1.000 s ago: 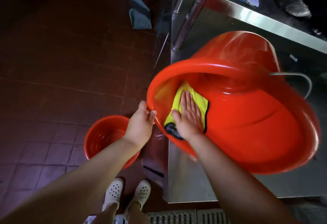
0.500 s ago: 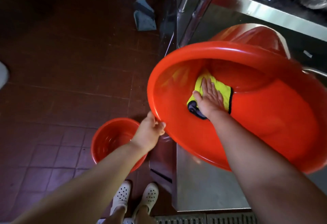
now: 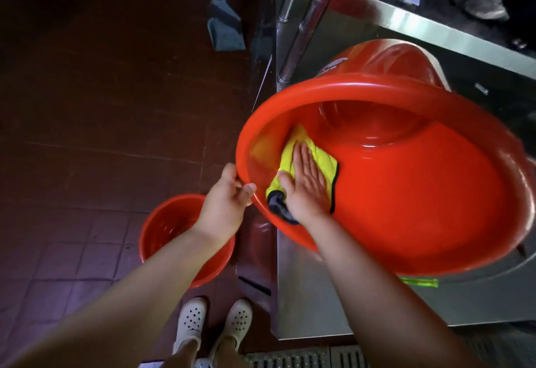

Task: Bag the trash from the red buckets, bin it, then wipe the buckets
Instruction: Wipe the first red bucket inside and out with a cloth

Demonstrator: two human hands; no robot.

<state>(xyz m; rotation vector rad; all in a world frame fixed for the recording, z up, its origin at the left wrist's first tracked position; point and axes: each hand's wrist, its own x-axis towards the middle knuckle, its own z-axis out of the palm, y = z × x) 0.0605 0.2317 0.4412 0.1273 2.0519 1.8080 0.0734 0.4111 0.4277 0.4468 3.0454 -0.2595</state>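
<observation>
vs half a second ago: right hand (image 3: 307,184) and yellow cloth (image 3: 320,158) have slid from mid-wall of the big red bucket (image 3: 406,199) back toward its near-left rim, close to the left hand (image 3: 224,208); bucket mouth tipped a bit further toward the camera; left hand is in the same spot on the rim; right grip: flat palm, fingers straight, pressing the cloth against the inner wall, not curled round it; left grip: thumb over the rim edge, fingers under, pinching the rim; big bucket lies tilted on its side on the steel table (image 3: 304,295), at the table's left edge, long axis running from the mouth at front-left to the base at back-right; inside: only the cloth and hand, no trash visible; a second red bucket (image 3: 391,60) sits behind it, partly hidden; smaller red bucket (image 3: 165,231) upright on the tiled floor (image 3: 87,164), left of the table's near-left corner, nothing visible inside; dustpan (image 3: 224,30) on the floor further back.
</observation>
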